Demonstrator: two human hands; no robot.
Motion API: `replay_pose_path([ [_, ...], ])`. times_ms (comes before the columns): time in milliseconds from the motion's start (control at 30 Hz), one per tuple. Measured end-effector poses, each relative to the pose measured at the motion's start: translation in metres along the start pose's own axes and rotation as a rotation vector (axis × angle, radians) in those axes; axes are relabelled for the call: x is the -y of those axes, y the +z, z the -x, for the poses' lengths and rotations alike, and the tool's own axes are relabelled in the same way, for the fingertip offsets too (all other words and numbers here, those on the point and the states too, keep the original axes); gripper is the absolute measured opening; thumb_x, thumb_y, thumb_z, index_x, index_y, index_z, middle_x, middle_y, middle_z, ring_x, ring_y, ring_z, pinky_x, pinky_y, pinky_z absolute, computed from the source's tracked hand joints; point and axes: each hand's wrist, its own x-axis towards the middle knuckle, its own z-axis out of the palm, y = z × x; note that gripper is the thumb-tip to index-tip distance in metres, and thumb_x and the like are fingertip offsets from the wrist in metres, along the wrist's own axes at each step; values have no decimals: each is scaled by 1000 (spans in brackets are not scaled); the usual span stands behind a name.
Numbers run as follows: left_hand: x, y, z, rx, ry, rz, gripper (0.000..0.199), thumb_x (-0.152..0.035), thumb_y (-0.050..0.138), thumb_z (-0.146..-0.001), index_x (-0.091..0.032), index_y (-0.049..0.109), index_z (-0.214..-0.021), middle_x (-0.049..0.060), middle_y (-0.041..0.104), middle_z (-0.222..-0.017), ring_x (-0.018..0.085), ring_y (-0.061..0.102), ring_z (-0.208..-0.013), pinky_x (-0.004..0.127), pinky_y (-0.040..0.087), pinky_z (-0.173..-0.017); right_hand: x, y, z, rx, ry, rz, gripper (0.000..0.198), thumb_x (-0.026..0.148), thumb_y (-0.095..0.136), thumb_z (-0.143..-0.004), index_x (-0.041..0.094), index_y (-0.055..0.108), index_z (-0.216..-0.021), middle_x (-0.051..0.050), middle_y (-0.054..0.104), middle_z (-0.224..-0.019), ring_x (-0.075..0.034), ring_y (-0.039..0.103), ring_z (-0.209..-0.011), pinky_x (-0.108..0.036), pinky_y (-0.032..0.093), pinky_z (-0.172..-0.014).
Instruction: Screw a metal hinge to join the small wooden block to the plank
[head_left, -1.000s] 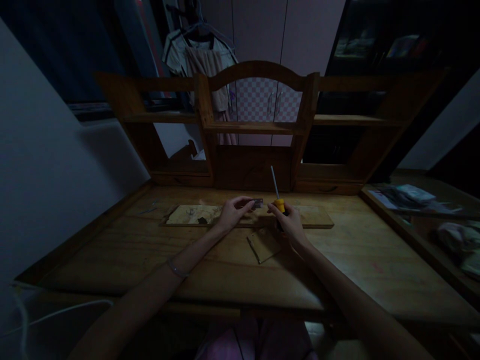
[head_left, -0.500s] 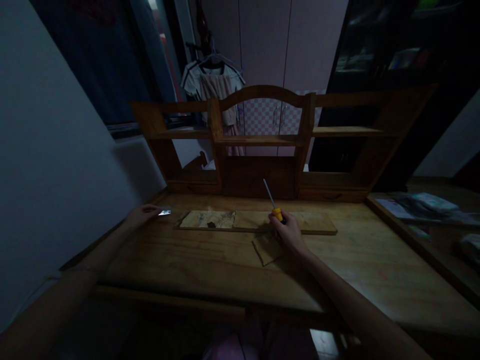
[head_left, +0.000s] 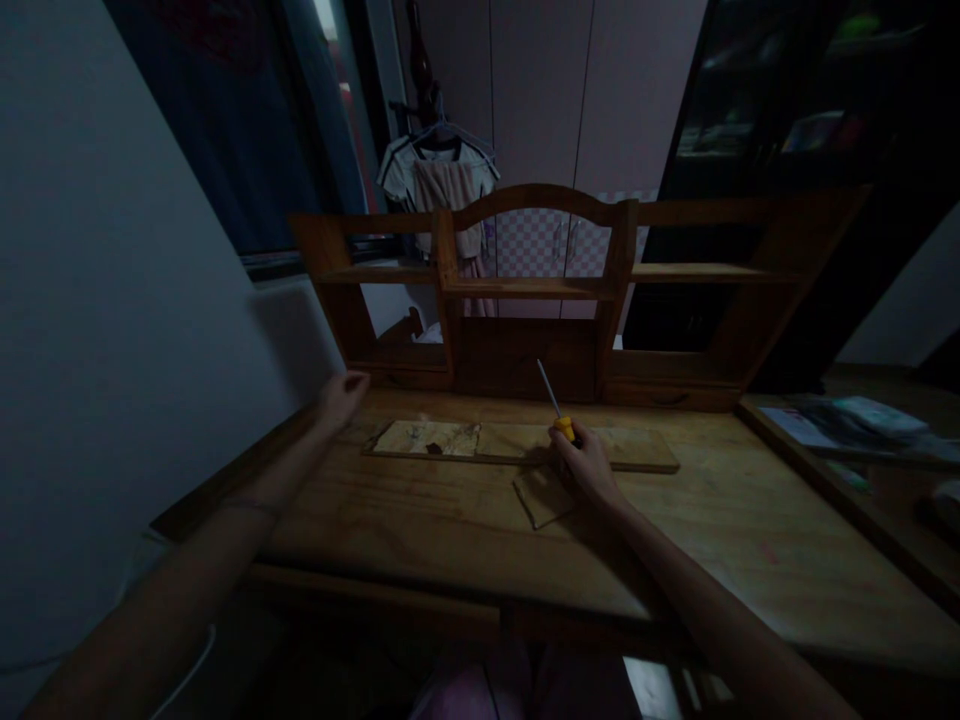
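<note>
My right hand (head_left: 583,462) is wrapped round the yellow handle of a screwdriver (head_left: 562,424), whose metal shaft points up and away. Under that hand lies a small square wooden piece (head_left: 541,503) on the desk. Just behind it stretches a long narrow board (head_left: 517,440), its left part covered with a pale, stained and torn layer (head_left: 427,437). At the far left, my left hand (head_left: 344,397) is raised near the shelf's lower left corner with its fingers closed. What they hold, if anything, cannot be made out in the dim light.
A wooden shelf unit (head_left: 532,288) with small drawers stands along the back of the wooden desk (head_left: 420,525). A white wall (head_left: 150,300) borders the left side. Papers and plastic-wrapped things (head_left: 847,420) lie beyond the raised edge at right.
My left hand has moved up and to the right, and the bright shiny thing at its fingertips no longer shows. My right hand keeps the screwdriver in nearly the same pose. The view has shifted slightly.
</note>
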Motion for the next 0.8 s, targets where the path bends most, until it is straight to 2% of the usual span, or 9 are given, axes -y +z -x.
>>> replay_pose_path([
  [100, -49, 52, 22, 130, 88, 132, 39, -51, 55, -85, -15, 68, -95, 11, 72, -101, 25, 63, -102, 37, 48, -94, 2, -1, 1, 4, -25, 35, 27, 43, 53, -87, 19, 63, -84, -1, 60, -71, -19, 56, -68, -28, 40, -62],
  [200, -98, 104, 69, 311, 183, 245, 36, -50, 58, -86, -18, 71, -97, 8, 73, -100, 22, 66, -97, 33, 51, -90, 4, 0, 2, 2, -59, 62, 24, 38, 56, -85, 19, 66, -96, -2, 64, -82, -20, 58, -76, -29, 42, -70],
  [267, -124, 130, 108, 411, 242, 292, 36, -51, 60, -86, -20, 71, -101, 8, 71, -103, 22, 66, -98, 32, 52, -89, 5, 1, 3, -16, -78, 72, 27, 38, 56, -85, 19, 65, -102, -3, 66, -87, -21, 59, -80, -30, 42, -73],
  [333, -143, 143, 143, 515, 333, 286, 39, -50, 59, -87, -21, 67, -112, 9, 65, -115, 24, 63, -105, 36, 50, -92, 5, -1, 2, -56, -91, 80, 30, 40, 55, -87, 18, 64, -105, -4, 66, -90, -21, 60, -83, -30, 42, -75],
  [433, -153, 146, 181, 595, 469, 189, 44, -45, 65, -83, -24, 60, -121, 10, 58, -123, 27, 57, -114, 40, 47, -99, 5, -8, -3, -118, -100, 98, 32, 44, 52, -89, 18, 63, -105, -3, 65, -87, -20, 59, -78, -29, 42, -72],
  [500, -150, 142, 195, 628, 514, 140, 55, -50, 71, -77, -23, 59, -123, 11, 56, -123, 30, 55, -116, 43, 45, -102, 4, -14, -6, -144, -102, 113, 32, 46, 51, -90, 19, 62, -102, -2, 64, -82, -19, 58, -74, -29, 41, -68],
  [633, -137, 132, 204, 681, 533, 85, 79, -64, 76, -65, -24, 55, -129, 14, 51, -131, 36, 47, -126, 48, 41, -107, 3, -21, -10, -159, -100, 145, 32, 48, 50, -90, 19, 62, -100, -2, 64, -80, -20, 59, -73, -28, 40, -67],
  [800, -134, 126, 206, 707, 472, 102, 83, -56, 78, -65, -25, 50, -137, 14, 52, -134, 34, 48, -127, 47, 41, -109, 4, -19, -7, -127, -111, 195, 30, 46, 50, -91, 21, 61, -103, -3, 66, -87, -21, 61, -78, -29, 40, -70],
])
